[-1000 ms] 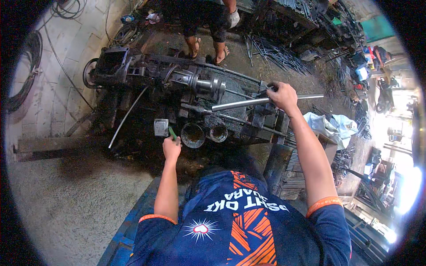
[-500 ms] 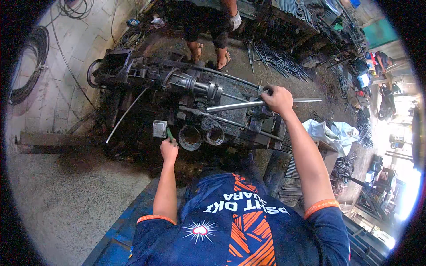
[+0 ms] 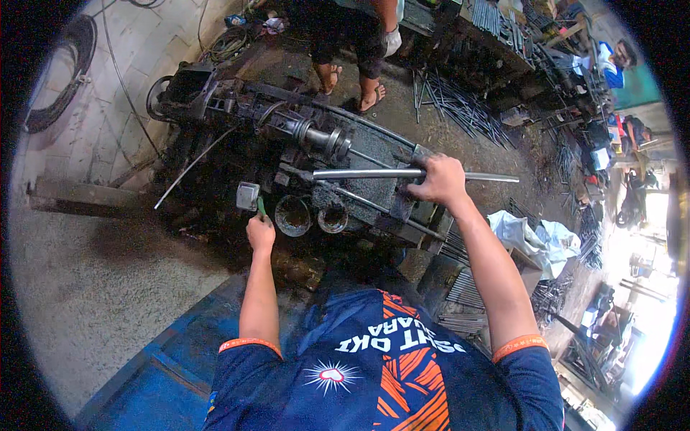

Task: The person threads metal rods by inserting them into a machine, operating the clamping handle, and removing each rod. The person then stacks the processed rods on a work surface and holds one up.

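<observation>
My right hand [image 3: 440,178] is wrapped round a long shiny metal rod [image 3: 359,174]. Held roughly level, the rod reaches left over the bed of a dark, greasy machine [image 3: 237,108], its left end just below the steel spindle [image 3: 327,142]. My left hand [image 3: 261,232] is closed round a green handle [image 3: 261,207]. A pale grey square box-like piece [image 3: 248,195] is at the handle's upper end; whether they are joined to the machine I cannot tell. Beside that hand are two round containers [image 3: 292,215] with dark contents.
Beyond the machine stands another person [image 3: 370,93], wearing sandals and a white glove. Loose rods [image 3: 460,108] lie on the floor behind, and more are stacked [image 3: 467,287] near my right arm. A white sack [image 3: 539,244] is at right, a blue metal surface [image 3: 151,373] at lower left.
The rod has shifted left and its left end has risen against the machine, so it lies more level. My left hand stays on the green handle. The whole view has moved slightly.
</observation>
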